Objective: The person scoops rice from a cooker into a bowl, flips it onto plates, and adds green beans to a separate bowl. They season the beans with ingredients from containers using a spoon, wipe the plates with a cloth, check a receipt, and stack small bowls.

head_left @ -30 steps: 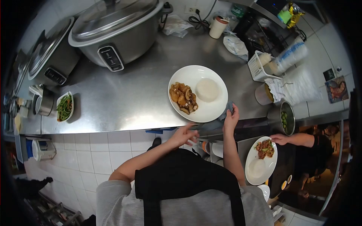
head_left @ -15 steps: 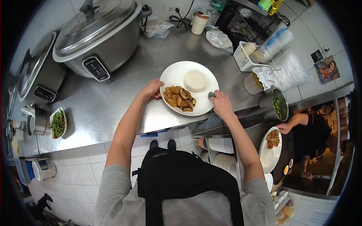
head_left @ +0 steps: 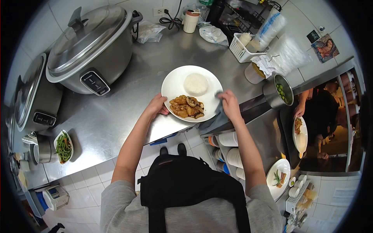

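A round white plate [head_left: 174,79] with a dome of rice [head_left: 196,84] and brown-sauced pieces with mushroom slices [head_left: 186,107] is over the front part of the steel counter. My left hand [head_left: 156,105] grips its left rim, fingers beneath the edge. At the right rim, my right hand [head_left: 230,104] is closed on a grey cloth [head_left: 213,122]. A dark, blurred bit of cloth at its fingertips meets the plate's inner edge, while the rest hangs below the hand.
Two big rice cookers [head_left: 91,50] stand left, near a dish of green beans [head_left: 63,146]. To the right are a white basket [head_left: 243,54] and a metal pot of green fruits [head_left: 278,93]. Another person's hand [head_left: 300,110] holds an oval plate [head_left: 301,145]; a garnished plate [head_left: 276,174] lies nearby.
My right hand shifts slightly along the plate's right rim with the cloth; my left hand keeps its grip. The other person's plate has moved away to the right. The camera view has shifted.
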A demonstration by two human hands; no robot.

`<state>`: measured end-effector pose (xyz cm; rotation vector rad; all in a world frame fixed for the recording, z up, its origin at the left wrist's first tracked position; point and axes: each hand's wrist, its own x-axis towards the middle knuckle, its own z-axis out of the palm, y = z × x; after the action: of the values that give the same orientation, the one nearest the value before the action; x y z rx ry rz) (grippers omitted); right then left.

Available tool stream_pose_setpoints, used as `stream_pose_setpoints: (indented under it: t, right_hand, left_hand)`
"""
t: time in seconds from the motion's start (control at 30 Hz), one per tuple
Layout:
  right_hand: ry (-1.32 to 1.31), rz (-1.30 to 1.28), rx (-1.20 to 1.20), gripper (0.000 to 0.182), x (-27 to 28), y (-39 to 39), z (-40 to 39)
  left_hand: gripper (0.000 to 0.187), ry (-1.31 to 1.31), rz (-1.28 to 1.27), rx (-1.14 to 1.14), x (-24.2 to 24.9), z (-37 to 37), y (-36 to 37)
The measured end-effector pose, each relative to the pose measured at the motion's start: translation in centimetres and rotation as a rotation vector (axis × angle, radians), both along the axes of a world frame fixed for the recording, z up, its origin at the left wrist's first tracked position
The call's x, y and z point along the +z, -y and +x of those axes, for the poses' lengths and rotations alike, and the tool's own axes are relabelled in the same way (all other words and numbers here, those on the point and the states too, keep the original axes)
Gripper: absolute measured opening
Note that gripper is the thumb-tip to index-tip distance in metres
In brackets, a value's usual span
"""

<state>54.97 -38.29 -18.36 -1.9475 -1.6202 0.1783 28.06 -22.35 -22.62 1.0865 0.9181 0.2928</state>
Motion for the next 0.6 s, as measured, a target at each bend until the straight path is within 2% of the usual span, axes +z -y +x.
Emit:
stream_pose_setpoints:
  t: [0.03,0.07,0.13,0.37,0.57,0.6]
  right_hand:
    - [0.144,0.035,-0.012,0.031,-0.1,-1.2,0.1]
    - [0.144,0.031,-0.017,0.031,-0.6,-1.7,-0.1]
    - [0.458,-0.110,-0.001,0.035,-1.2,-2.5,-0.6]
    - [0.582,-0.159,0.088,0.038,-1.6,-3.1,-0.9]
    - [0.579,-0.143,0.129,0.019,-0.1,-3.4,-0.2]
    - [0.504,-0.136,0.060,0.015,0.7,-3.3,0.1]
  left_hand:
    - [0.036,0.002,0.000,-0.015,-0.1,0.0,0.0]
    - [0.036,0.002,-0.004,-0.020,-0.3,-0.1,0.0]
    - [0.036,-0.017,-0.003,-0.028,-0.6,-0.1,-0.3]
    - [0.036,0.031,0.000,-0.032,-0.5,-0.3,-0.2]
    - [0.036,0.011,-0.007,-0.051,-0.7,-0.4,-0.5]
    - [0.036,0.008,-0.005,-0.046,-0.6,-0.5,-0.4]
